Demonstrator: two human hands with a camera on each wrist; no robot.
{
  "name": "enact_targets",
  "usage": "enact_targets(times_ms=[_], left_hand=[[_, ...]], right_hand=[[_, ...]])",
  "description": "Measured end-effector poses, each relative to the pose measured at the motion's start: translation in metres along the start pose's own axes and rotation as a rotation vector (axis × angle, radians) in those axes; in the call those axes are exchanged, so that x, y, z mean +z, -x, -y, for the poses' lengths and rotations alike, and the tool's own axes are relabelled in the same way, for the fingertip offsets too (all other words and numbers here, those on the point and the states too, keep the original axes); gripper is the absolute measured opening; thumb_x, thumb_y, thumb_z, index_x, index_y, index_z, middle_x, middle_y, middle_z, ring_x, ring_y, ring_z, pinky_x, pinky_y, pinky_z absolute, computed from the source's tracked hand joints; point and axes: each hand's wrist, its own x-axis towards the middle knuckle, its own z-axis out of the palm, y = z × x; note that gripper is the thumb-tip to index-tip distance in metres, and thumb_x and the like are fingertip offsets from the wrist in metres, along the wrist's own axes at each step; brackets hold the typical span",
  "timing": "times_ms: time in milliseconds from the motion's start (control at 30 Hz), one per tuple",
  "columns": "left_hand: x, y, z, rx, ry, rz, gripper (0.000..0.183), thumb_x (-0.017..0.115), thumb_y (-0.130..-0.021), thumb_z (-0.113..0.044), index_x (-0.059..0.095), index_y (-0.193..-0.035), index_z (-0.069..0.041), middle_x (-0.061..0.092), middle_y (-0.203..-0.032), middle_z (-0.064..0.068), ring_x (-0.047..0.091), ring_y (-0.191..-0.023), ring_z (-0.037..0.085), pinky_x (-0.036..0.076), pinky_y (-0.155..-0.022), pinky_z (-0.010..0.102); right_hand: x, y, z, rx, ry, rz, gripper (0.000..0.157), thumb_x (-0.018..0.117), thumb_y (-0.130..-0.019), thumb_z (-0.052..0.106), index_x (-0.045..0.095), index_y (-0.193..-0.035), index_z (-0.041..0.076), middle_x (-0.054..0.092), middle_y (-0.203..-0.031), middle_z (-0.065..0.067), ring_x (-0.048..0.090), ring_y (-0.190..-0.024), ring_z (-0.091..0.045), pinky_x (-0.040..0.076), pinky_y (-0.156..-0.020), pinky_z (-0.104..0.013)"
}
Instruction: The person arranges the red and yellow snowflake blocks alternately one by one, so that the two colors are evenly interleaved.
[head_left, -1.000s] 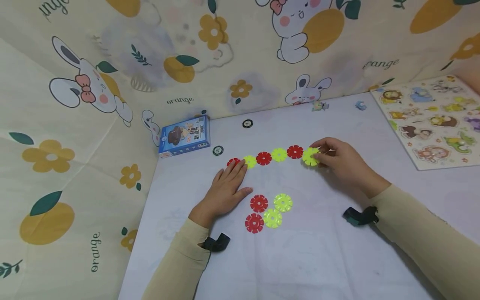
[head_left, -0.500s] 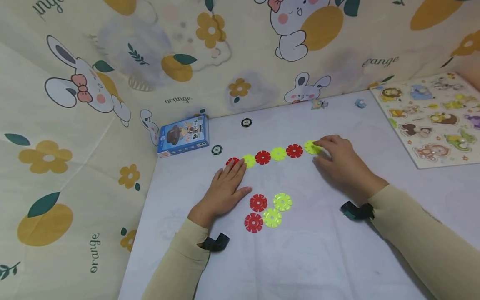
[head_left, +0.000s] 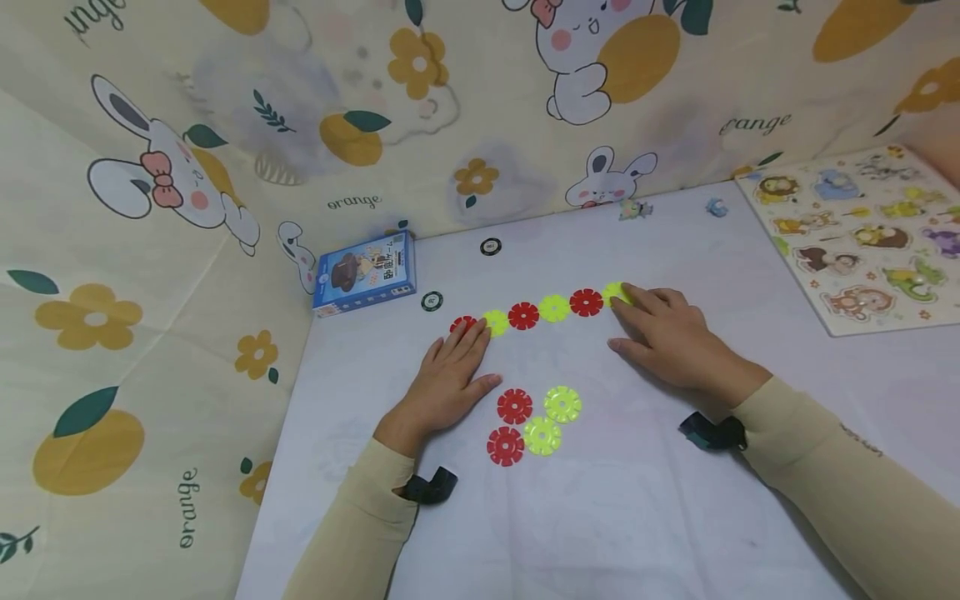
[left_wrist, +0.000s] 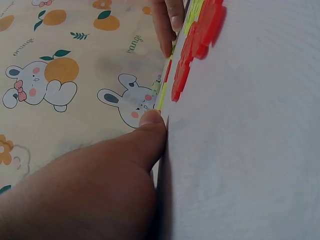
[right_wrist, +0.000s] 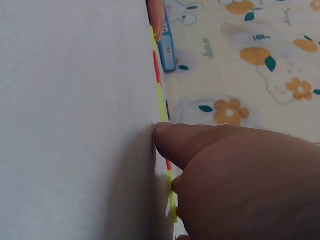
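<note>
A row of notched plastic discs, red and yellow-green in turn, runs across the white table. My left hand lies flat with straight fingers on the red disc at the row's left end, beside a yellow-green disc. Then come a red disc, a yellow-green disc and another red disc. The fingers of my right hand rest on the yellow-green end disc and partly hide it. Its thumb touches the table in the right wrist view.
Two red discs and two yellow-green discs lie nearer me. Behind the row are a blue box and two round chips. A board of animal pictures lies at right, and small figures stand by the patterned cloth wall.
My right hand has let go of the yellow-green end disc it pinched and now lays its fingers on it. The disc has shifted slightly back and left. My left hand stays put.
</note>
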Motion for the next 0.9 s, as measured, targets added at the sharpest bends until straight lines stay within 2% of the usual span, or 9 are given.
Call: enact_targets(times_ms=[200,333,400,500,600,667,767,900], left_hand=[[0.0,0.0,-0.001,0.001,-0.002,0.001,0.078,0.036,-0.093,-0.064,0.013,-0.155,-0.021,0.005,-0.16,-0.006,-0.001,-0.144,0.021,0.007,-0.112,0.052],[0.001,0.0,-0.001,-0.002,-0.006,0.006,0.078,0.035,-0.093,-0.064,0.012,-0.155,-0.022,0.003,-0.16,-0.007,-0.002,-0.144,0.02,0.006,-0.112,0.052],[0.001,0.0,0.0,-0.002,-0.007,0.007,0.077,0.034,-0.094,-0.063,0.012,-0.155,-0.022,0.003,-0.16,-0.008,-0.002,-0.144,0.02,0.006,-0.112,0.052],[0.0,0.0,0.0,-0.003,-0.008,0.012,0.074,0.035,-0.095,-0.06,0.012,-0.155,-0.023,0.002,-0.16,-0.008,-0.002,-0.144,0.021,0.006,-0.112,0.052],[0.0,0.0,0.001,-0.003,-0.007,0.015,0.071,0.035,-0.097,-0.057,0.011,-0.155,-0.024,0.001,-0.16,-0.008,-0.003,-0.144,0.021,0.006,-0.112,0.053],[0.0,0.0,0.002,-0.003,-0.006,0.016,0.071,0.035,-0.097,-0.057,0.011,-0.155,-0.024,0.001,-0.159,-0.009,-0.003,-0.144,0.02,0.006,-0.112,0.053],[0.001,0.0,0.003,-0.001,-0.007,0.011,0.071,0.034,-0.097,-0.058,0.011,-0.155,-0.024,0.001,-0.159,-0.008,-0.003,-0.144,0.021,0.006,-0.111,0.054],[0.001,0.0,0.003,0.001,-0.016,0.007,0.072,0.035,-0.097,-0.058,0.012,-0.155,-0.024,0.002,-0.16,-0.008,-0.003,-0.144,0.021,0.006,-0.111,0.054]], right_hand=[[0.001,0.001,-0.001,0.005,-0.016,0.004,0.075,0.062,-0.088,0.049,0.037,-0.148,0.013,0.02,-0.155,-0.016,0.019,-0.133,-0.043,0.027,-0.094,-0.064],[-0.003,0.001,0.004,0.013,-0.1,-0.044,0.074,0.062,-0.088,0.049,0.035,-0.149,0.016,0.021,-0.154,-0.016,0.021,-0.132,-0.045,0.025,-0.096,-0.067],[-0.006,0.001,0.009,0.005,-0.21,-0.08,0.072,0.063,-0.089,0.048,0.036,-0.148,0.016,0.026,-0.152,-0.014,0.024,-0.132,-0.042,0.027,-0.097,-0.066],[-0.008,0.002,0.021,-0.028,-0.475,-0.08,0.067,0.063,-0.091,0.044,0.038,-0.147,0.018,0.035,-0.146,-0.008,0.035,-0.128,-0.034,0.037,-0.096,-0.059],[-0.004,0.005,0.04,-0.081,-0.713,-0.006,0.061,0.064,-0.091,0.04,0.039,-0.145,0.02,0.043,-0.141,-0.003,0.046,-0.121,-0.025,0.043,-0.093,-0.051],[0.002,0.007,0.056,-0.106,-0.779,0.058,0.062,0.065,-0.09,0.041,0.04,-0.144,0.022,0.047,-0.138,-0.001,0.049,-0.118,-0.022,0.044,-0.092,-0.047],[0.013,0.007,0.08,-0.149,-0.763,0.131,0.067,0.07,-0.085,0.044,0.043,-0.142,0.022,0.05,-0.134,0.003,0.048,-0.118,-0.017,0.043,-0.095,-0.043],[0.027,0.005,0.106,-0.205,-0.559,0.146,0.066,0.076,-0.078,0.046,0.054,-0.135,0.02,0.051,-0.125,0.009,0.044,-0.116,-0.012,0.041,-0.094,-0.04]])
